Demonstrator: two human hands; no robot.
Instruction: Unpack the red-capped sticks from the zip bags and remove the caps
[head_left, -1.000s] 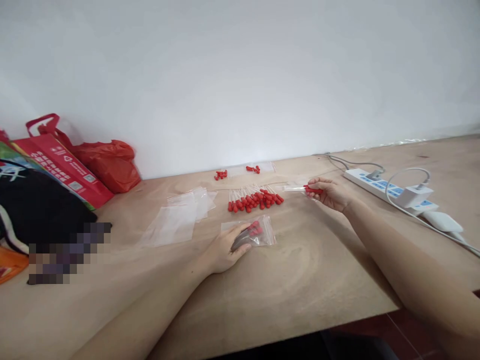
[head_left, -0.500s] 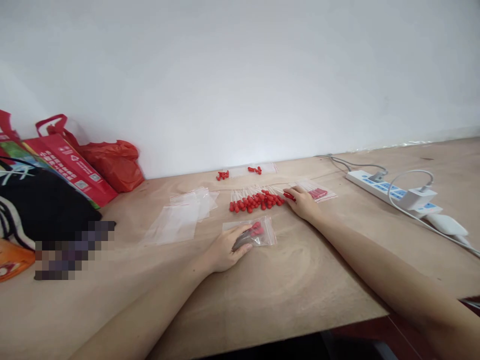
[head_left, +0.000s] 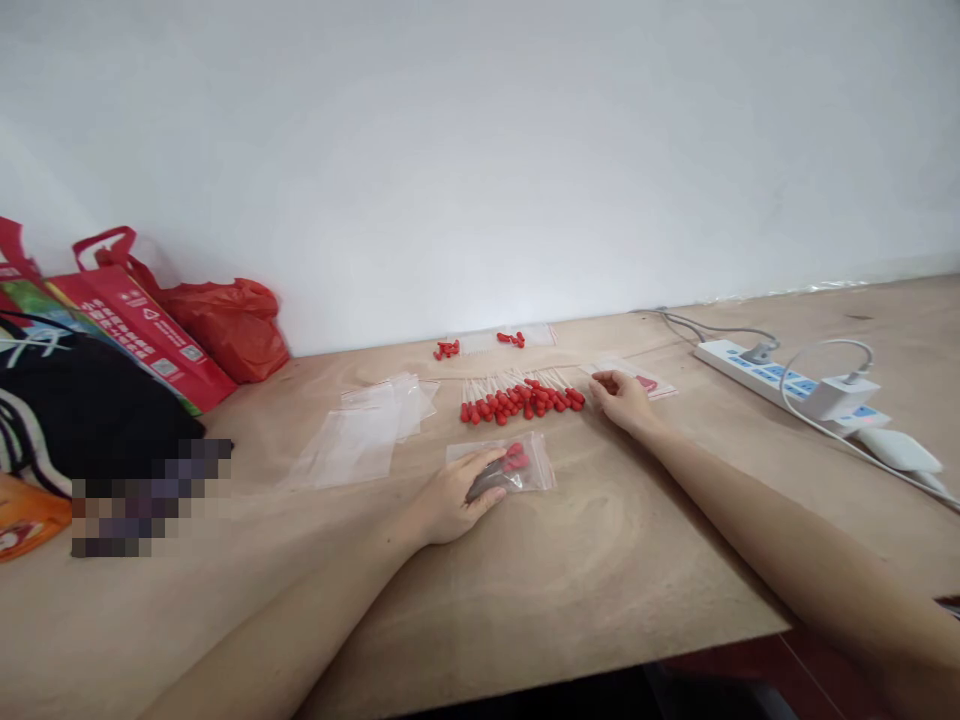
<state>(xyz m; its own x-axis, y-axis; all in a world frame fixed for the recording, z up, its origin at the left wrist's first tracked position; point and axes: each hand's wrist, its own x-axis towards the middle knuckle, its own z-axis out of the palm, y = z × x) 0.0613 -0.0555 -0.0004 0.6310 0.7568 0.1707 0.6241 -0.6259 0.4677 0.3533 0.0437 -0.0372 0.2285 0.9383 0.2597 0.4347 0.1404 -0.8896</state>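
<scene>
the tabletop [head_left: 585, 570] is matt, grained wood. the middle bag [head_left: 537, 468] is clear plastic, shiny where it creases; the flat bags [head_left: 349, 445] look milkier. from where i stand, the black bag [head_left: 90, 410] is dull cloth, the carrier bag [head_left: 225, 325] crinkled plastic, the power strip [head_left: 774, 376] smooth plastic.

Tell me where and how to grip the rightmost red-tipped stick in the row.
The rightmost red-tipped stick is probably best pinched by its thick red tip, coming from the right, where the right hand is: the tip slants toward the near right, neighbouring sticks crowd its left, and the thin stem runs back toward the wall.
</scene>
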